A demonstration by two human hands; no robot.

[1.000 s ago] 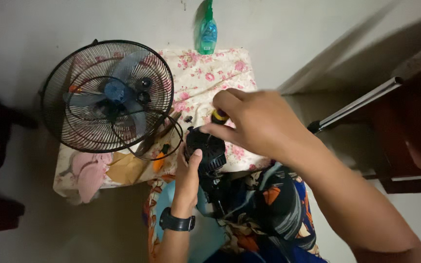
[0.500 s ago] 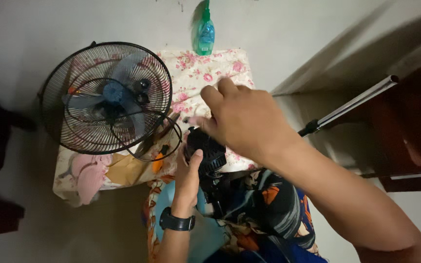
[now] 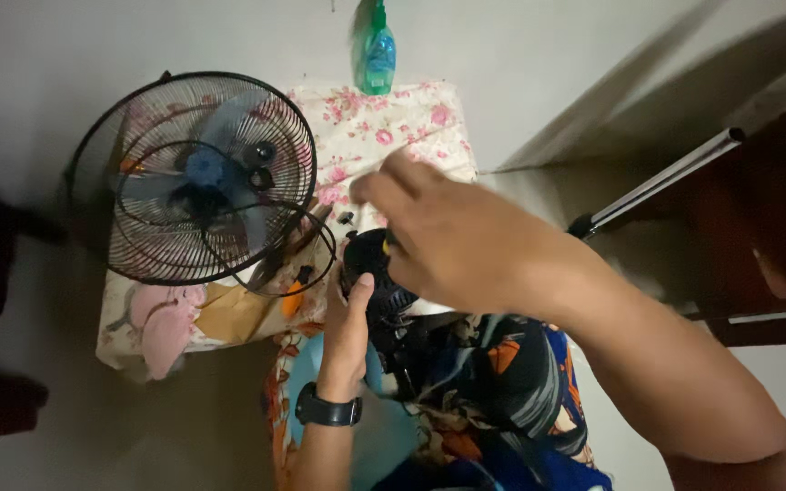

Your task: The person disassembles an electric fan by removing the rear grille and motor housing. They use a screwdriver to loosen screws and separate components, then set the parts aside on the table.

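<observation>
**Ana:** Head camera looks straight down on a floral-covered table [image 3: 411, 118], the biggest thing in view. What sits on it?

**Ben:** A black wire fan guard [image 3: 195, 177] with pale blue blades [image 3: 202, 173] inside lies flat at the table's left end, partly hanging past the edge. Flat like that it cannot roll. A loose wire ring [image 3: 307, 259] leans against its lower right rim.

**Ana:** And the person?

**Ben:** Seated, I judge, with patterned cloth [image 3: 502, 391] over the lap. A black fan motor housing [image 3: 377, 277] sits at the table's near edge, just above the lap, close enough for both hands to reach.

**Ana:** How do the hands hold it?

**Ben:** The left hand [image 3: 349, 332], wearing a dark wristwatch [image 3: 327, 411], is wrapped around the housing's left side from below with the thumb pressed on it, which looks like bracing. The right hand [image 3: 461, 241] comes over the top, fingers curled down. A speck of yellow shows beneath it, maybe a tool handle, but I cannot tell whether it grips anything; the hand is blurred.

**Ana:** Smaller things?

**Ben:** A green spray bottle [image 3: 375, 45] stands at the table's far edge, well apart. An orange-handled tool [image 3: 293, 295] lies beside the ring, and a tiny dark part [image 3: 346, 217] rests near the housing.
</observation>
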